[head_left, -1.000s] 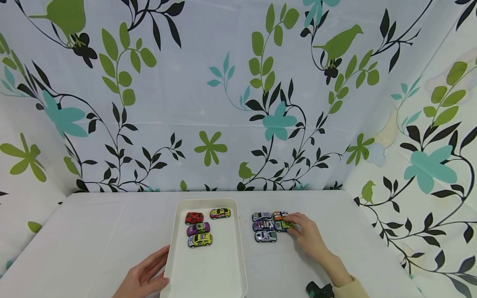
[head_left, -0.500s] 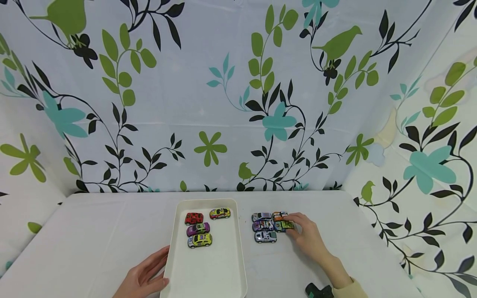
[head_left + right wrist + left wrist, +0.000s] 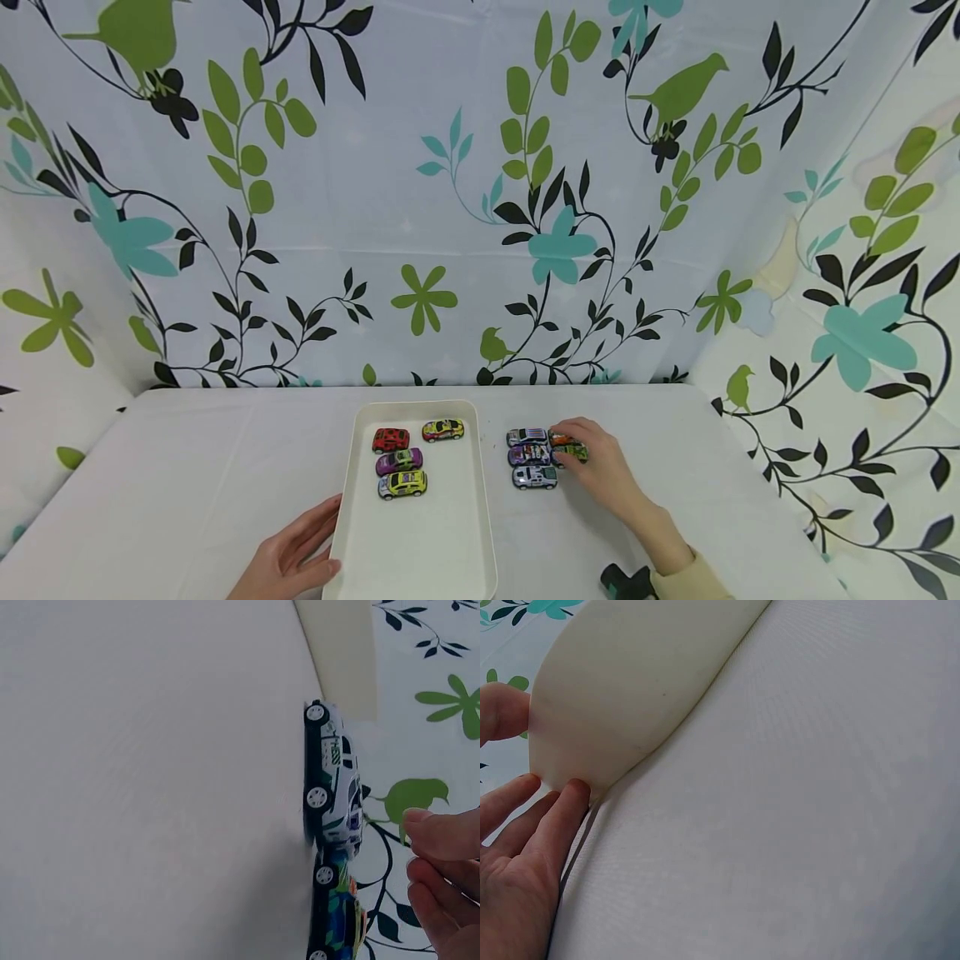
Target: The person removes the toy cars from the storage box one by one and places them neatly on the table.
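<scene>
My right hand is over the right end of a cluster of toy cars, its fingers overlapping the orange car and green car in the head view. Beside these sit a silver car, a purple-and-white car and a striped car. From the right wrist, the fingertips show apart from the silver car, and no car is visible between them. My left hand rests its fingers against the left wall of a cream tray; the fingertips touch its outer side.
Inside the tray are a red car, a purple car and two yellow cars, one below and one at the upper right. A black object lies near my right sleeve. Patterned cloth hangs behind the table.
My right hand has shifted slightly left and up, off the green car's right end, covering more of the orange car. The left hand, tray and cars look unmoved.
</scene>
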A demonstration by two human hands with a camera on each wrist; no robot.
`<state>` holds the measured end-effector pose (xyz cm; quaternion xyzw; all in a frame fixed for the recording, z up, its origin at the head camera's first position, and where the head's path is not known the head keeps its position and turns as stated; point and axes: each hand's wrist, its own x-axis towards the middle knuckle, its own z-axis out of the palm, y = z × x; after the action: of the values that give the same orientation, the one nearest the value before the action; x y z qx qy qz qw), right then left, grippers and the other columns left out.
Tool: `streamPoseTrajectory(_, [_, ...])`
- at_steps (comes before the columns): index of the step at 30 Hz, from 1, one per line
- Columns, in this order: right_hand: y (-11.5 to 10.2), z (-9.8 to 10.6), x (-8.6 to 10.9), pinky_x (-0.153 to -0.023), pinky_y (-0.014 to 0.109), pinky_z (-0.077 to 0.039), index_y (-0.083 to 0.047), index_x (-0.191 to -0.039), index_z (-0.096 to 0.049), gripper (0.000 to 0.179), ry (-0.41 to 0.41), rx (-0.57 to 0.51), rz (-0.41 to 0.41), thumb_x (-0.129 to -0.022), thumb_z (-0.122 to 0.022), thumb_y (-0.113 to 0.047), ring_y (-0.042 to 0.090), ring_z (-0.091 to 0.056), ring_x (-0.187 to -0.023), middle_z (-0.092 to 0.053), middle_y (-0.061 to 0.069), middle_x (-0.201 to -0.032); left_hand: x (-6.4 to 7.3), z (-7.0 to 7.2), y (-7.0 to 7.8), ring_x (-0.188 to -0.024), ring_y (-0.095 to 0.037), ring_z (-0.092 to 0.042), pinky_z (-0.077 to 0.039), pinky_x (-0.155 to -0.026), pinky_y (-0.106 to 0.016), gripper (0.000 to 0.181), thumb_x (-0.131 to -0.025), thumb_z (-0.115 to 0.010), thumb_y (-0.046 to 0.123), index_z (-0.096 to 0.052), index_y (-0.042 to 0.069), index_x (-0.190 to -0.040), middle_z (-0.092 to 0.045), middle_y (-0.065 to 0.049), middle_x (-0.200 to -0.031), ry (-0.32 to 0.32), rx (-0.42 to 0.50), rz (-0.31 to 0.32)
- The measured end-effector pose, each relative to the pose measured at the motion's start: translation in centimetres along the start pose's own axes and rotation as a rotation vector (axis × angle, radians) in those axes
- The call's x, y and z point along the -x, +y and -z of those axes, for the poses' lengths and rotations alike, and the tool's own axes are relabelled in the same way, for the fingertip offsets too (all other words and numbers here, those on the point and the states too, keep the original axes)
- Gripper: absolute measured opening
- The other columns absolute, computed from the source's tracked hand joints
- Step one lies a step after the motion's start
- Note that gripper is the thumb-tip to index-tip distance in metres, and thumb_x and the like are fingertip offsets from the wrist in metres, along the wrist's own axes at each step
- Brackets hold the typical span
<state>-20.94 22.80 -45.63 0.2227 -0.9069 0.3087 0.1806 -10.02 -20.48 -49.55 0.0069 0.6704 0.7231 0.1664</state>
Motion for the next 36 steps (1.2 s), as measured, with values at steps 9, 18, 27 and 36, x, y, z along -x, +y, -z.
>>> streamPoseTrajectory(9, [-3.4,-1.3,-2.4,-0.097,0.044,-0.057,-0.006,-0.115,-0.072,0.034,-0.060,-0.047,0.036,-0.083,-0.080,-0.006,0.025,-0.064,-0.114,-0.070,0.005,-0.117,0.0,0.1,0.2,-0.113,0.019,-0.051,-0.051,-0.105,-0.030,0.082,-0.094,-0.069,0.011,-0.019,-0.004,-0.157,-0.017,-0.025,-0.163,0.007,0.021,0.013])
streamPoseTrajectory(18, [-8.0,-2.9,-5.3,-0.100,0.046,-0.056,-0.008,-0.120,-0.070,0.031,-0.212,-0.060,0.076,-0.090,-0.075,-0.015,0.027,-0.061,-0.119,-0.068,0.007,-0.123,0.2,0.3,0.3,-0.115,0.018,-0.051,-0.051,-0.105,-0.028,0.083,-0.093,-0.070,0.010,-0.018,-0.005,-0.157,-0.017,-0.025,-0.163,-0.005,0.010,0.000])
streamPoseTrajectory(27, [-11.4,-5.1,-9.0,-0.092,0.043,-0.057,-0.003,-0.121,-0.069,0.031,-0.320,-0.023,0.108,-0.092,-0.072,-0.013,0.027,-0.065,-0.109,-0.070,0.012,-0.118,0.2,0.4,0.2,-0.115,0.018,-0.050,-0.052,-0.105,-0.028,0.081,-0.094,-0.067,0.009,-0.018,-0.006,-0.156,-0.016,-0.026,-0.163,-0.013,0.008,-0.009])
streamPoseTrajectory(36, [-11.8,-8.4,-10.5,-0.089,0.038,-0.057,0.000,-0.120,-0.070,0.032,-0.391,0.004,0.008,-0.091,-0.072,-0.012,0.026,-0.065,-0.104,-0.070,0.012,-0.113,0.0,0.1,0.0,-0.132,-0.002,-0.050,-0.051,-0.106,-0.032,0.078,-0.096,-0.066,0.012,-0.018,-0.007,-0.156,-0.018,-0.028,-0.162,-0.014,0.005,-0.007])
